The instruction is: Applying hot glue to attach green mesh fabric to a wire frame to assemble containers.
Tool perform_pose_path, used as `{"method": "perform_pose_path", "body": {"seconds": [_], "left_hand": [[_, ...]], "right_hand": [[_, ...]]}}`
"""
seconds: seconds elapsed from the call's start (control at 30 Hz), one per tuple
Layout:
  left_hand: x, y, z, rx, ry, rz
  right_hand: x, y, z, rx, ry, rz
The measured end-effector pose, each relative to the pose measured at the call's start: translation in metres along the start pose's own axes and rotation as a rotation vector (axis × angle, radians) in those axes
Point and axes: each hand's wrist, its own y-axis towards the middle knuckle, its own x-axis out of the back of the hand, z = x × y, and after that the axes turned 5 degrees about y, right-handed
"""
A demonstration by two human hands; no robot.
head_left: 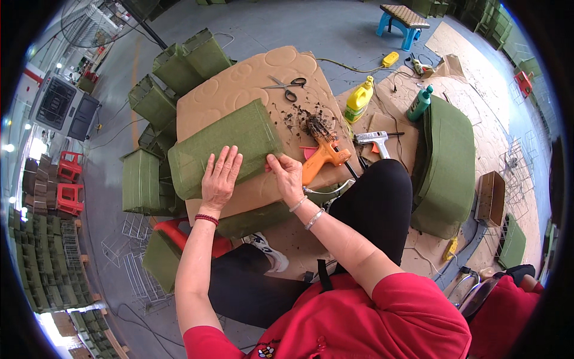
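Note:
A flat green fabric-covered panel lies slanted across a cardboard-topped work surface in front of me. My left hand rests flat on its near part, fingers stretched out. With thumb and fingers closed, my right hand pinches the panel's right corner. Just right of that hand lies an orange hot glue gun, its nozzle end covered in dark crumbs of residue. Black-handled scissors lie partly spread beyond the panel.
Green boxes stand along the left side. At right are a white glue gun, a yellow bottle, a teal bottle and stacked green panels. Wire frames and a red stool sit low at left. Cables cross the floor.

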Motion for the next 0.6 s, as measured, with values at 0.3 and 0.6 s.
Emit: {"method": "perform_pose_path", "body": {"seconds": [0.3,0.6], "left_hand": [[-0.001,0.001,0.002,-0.013,-0.021,-0.022],[-0.003,0.0,0.001,0.001,0.038,-0.02]], "right_hand": [[-0.007,-0.002,0.015,-0.075,0.018,0.063],[-0.008,0.0,0.005,-0.028,-0.05,0.051]]}}
